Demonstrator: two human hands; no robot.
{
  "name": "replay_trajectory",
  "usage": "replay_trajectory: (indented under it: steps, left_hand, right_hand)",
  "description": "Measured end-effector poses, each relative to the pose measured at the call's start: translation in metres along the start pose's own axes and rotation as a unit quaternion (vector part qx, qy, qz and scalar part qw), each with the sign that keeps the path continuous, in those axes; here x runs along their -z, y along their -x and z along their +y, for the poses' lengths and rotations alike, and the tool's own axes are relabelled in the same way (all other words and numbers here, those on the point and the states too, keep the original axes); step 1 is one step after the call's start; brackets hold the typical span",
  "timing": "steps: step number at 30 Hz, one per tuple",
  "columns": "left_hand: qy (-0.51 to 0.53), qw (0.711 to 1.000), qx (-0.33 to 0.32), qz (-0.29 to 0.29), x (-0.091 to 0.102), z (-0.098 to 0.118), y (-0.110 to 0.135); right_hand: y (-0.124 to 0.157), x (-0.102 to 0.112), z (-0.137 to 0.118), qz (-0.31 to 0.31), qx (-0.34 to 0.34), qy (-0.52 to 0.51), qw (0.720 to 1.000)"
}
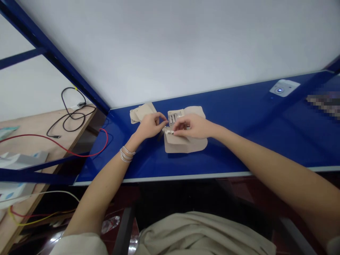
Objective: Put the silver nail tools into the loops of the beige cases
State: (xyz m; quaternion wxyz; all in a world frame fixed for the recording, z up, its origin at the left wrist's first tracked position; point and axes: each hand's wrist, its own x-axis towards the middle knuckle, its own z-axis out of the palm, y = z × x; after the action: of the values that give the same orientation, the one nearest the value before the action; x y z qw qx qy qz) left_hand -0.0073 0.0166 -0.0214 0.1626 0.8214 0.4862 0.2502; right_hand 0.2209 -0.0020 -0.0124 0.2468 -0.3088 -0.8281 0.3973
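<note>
An open beige manicure case (198,145) lies on the blue table, with several metal nail tools (174,117) in its upper part. At the case's left edge my left hand (151,124) is closed, thumb and forefinger nearly together; what they pinch is too small to make out. My right hand (192,125) reaches over the middle of the case, fingers curled and thumb pressed low near a small pale, shiny piece (169,132). Its fingers hide part of the tools and whatever they grip. Behind my left hand lie more beige cases (143,111), overlapping one another.
A white device with a lit round lens (284,88) sits at the table's (239,106) far right. On the left, a wooden bench holds a black cable (69,115), and a red cable (106,141) loops over the table corner. Blue frame bars (69,67) rise at the left.
</note>
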Motion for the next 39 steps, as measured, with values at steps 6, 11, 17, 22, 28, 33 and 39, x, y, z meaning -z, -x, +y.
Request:
replay_trajectory:
  steps: [6,11,17,22,28,33,39]
  left_hand:
    - [0.017,1.0,0.004,0.014,0.0018,0.0016,-0.0006]
    - [0.021,1.0,0.007,0.02,0.0023,0.0029,-0.0004]
    - [0.014,1.0,0.002,0.025,0.0037,0.0047,0.0001]
    - [0.024,0.999,-0.003,0.031,0.0047,0.0069,0.0]
    - [0.056,0.998,-0.011,0.031,0.0026,0.005,0.0006]
    - [0.078,0.996,-0.015,0.038,0.0015,0.0035,0.0006]
    - [0.09,0.995,-0.014,0.037,0.0009,0.0038,0.001]
  right_hand:
    - [-0.0042,-0.0017,0.0078,0.068,-0.021,-0.144,0.987]
    - [-0.0046,-0.0014,0.0053,0.068,-0.051,-0.175,0.981]
    - [-0.0041,-0.0002,0.0027,0.084,-0.075,-0.225,0.968]
    - [-0.0037,0.001,0.0008,0.095,-0.112,-0.255,0.956]
    - [-0.0031,0.0022,-0.0003,0.098,-0.124,-0.241,0.957]
    - [-0.0044,0.0026,0.0046,0.059,-0.113,-0.204,0.971]
    - [-0.0045,0.0013,0.0057,0.022,-0.083,-0.199,0.976]
